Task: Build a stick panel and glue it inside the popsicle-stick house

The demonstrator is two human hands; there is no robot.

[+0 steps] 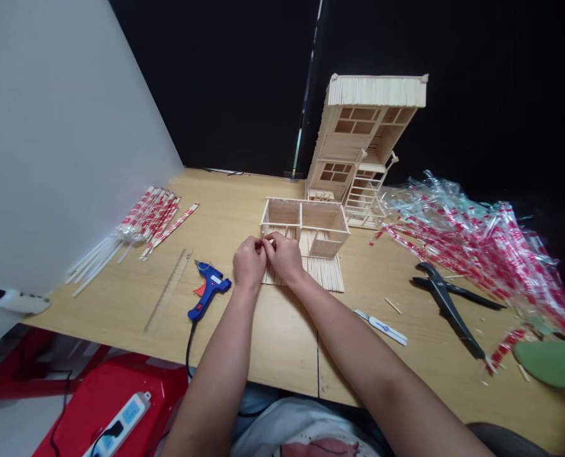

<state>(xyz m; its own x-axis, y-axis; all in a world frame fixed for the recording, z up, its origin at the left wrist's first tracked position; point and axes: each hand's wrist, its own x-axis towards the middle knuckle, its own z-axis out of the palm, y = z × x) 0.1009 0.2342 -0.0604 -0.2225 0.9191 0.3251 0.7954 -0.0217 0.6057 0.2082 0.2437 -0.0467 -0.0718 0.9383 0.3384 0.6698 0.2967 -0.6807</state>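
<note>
A small open-topped room model (327, 219) made of wooden sticks stands at mid-table, with a stick floor (325, 273) reaching out in front. At its front left corner, my left hand (250, 261) is closed, its fingertips pinched together. My right hand (285, 255) meets it there, also closed, its fingers against the model's front left edge. Whatever is between the fingertips is too small and hidden to name. Left of my hands lies a blue hot glue gun (209, 289). Behind the room model rises a taller two-storey stick house (358, 146) with a ladder.
On the left are wrapped chopsticks (152, 212), white glue sticks (92, 263) and a clear ruler (168, 289). To the right lie a utility knife (382, 327), black-handled cutters (447, 304) and a heap of torn wrappers (492, 247). A power strip (120, 428) rests on a red stool (87, 400).
</note>
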